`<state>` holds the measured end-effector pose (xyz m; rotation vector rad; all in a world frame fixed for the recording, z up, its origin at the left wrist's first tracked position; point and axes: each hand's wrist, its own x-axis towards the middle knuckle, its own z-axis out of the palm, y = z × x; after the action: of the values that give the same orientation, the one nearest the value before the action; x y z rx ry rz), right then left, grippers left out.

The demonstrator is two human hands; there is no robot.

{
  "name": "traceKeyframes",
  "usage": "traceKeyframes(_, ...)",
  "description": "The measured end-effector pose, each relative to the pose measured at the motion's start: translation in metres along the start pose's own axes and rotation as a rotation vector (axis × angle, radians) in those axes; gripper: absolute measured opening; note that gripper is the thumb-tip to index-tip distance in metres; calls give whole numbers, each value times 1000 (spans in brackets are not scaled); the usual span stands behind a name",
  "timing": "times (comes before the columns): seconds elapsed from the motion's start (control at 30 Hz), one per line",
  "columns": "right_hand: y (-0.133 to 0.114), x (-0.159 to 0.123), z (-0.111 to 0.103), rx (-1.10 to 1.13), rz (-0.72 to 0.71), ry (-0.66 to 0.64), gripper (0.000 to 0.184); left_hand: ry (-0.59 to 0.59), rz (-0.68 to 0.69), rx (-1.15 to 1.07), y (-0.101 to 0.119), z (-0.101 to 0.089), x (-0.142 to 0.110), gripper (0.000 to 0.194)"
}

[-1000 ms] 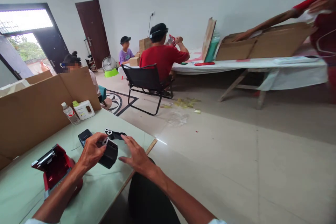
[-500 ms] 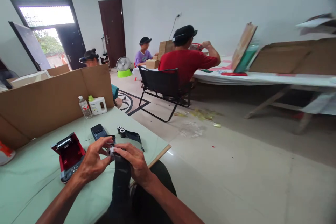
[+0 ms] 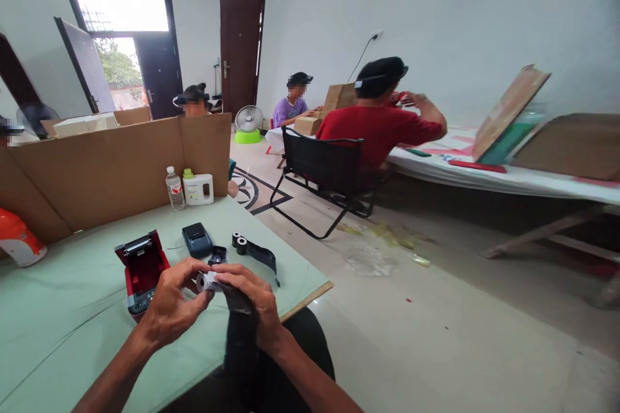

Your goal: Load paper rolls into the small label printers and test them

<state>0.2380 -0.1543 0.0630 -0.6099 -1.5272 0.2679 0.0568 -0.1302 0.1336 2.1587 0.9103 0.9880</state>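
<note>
Between both hands is a small white roll [image 3: 205, 281] with a hollow core, a long dark ribbon [image 3: 239, 335] hanging from it toward my lap. My left hand [image 3: 174, 293] pinches the roll's left end between thumb and fingers. My right hand [image 3: 256, 297] grips its right side, fingers over the top where the ribbon comes off. Left of my hands stands a small red and black printer [image 3: 148, 268], lid up. Just beyond are a dark blue-grey device [image 3: 197, 240], a small dark packet [image 3: 217, 254] and a black ribbon [image 3: 261, 254] with two white-cored rolls [image 3: 241, 243].
A cardboard partition [image 3: 111, 171] borders the green tabletop [image 3: 72, 322], with a water bottle [image 3: 175, 188] and white jug [image 3: 198, 188] before it. An orange container [image 3: 19, 239] stands left. A person in red [image 3: 368, 135] sits at another table; plastic scraps [image 3: 371, 259] lie on the floor.
The view has swung left, so the room and tabletop things appear farther right. Both hands stay on the white roll, and the ribbon is now bent over more beneath my right hand.
</note>
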Motion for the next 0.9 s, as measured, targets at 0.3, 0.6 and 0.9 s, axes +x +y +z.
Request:
traceKeyframes(0.3, 1, -6, 10, 9, -35, -51, 44, 62, 84, -15, 2, -4, -15, 24)
traceKeyframes(0.6, 1, -16, 26, 82, 23, -66, 43, 106, -73, -168, -6, -11, -31, 25)
traceKeyframes(0.9, -3, -29, 34, 47, 33, -138, 42, 200, 111, -42, -11, -11, -55, 22)
